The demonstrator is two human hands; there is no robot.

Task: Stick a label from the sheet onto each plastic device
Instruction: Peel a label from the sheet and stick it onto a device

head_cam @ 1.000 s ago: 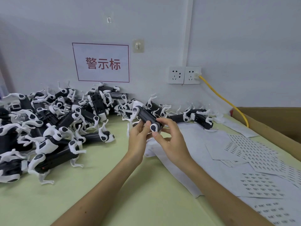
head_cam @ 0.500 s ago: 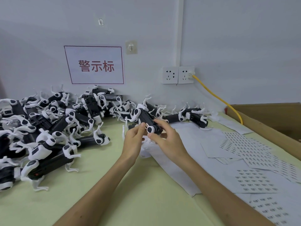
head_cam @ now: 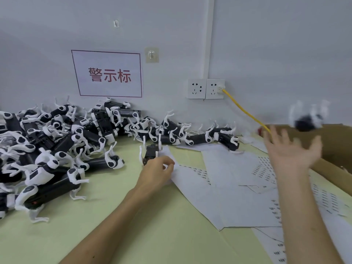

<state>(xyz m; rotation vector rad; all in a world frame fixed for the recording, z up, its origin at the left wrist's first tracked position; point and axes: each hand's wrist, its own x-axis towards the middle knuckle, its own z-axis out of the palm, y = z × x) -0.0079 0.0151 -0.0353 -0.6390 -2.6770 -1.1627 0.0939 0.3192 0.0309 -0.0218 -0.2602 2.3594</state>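
Note:
A black-and-white plastic device is in the air, blurred, just above and beyond my right hand. That hand is raised over the right side of the table with its fingers spread and holds nothing. My left hand lies low on the table with its fingers curled, pinching the raised edge of a white label sheet. Another device lies right behind that hand. More sheets with rows of small labels are spread to the right.
A big heap of the same devices covers the left of the green table, and a row of them runs along the wall. A brown cardboard box stands at the right edge. A yellow cable drops from the wall socket.
Both hands held one device in front of me; now my right hand has swung right, opened and let it go, and my left hand has dropped to the sheet.

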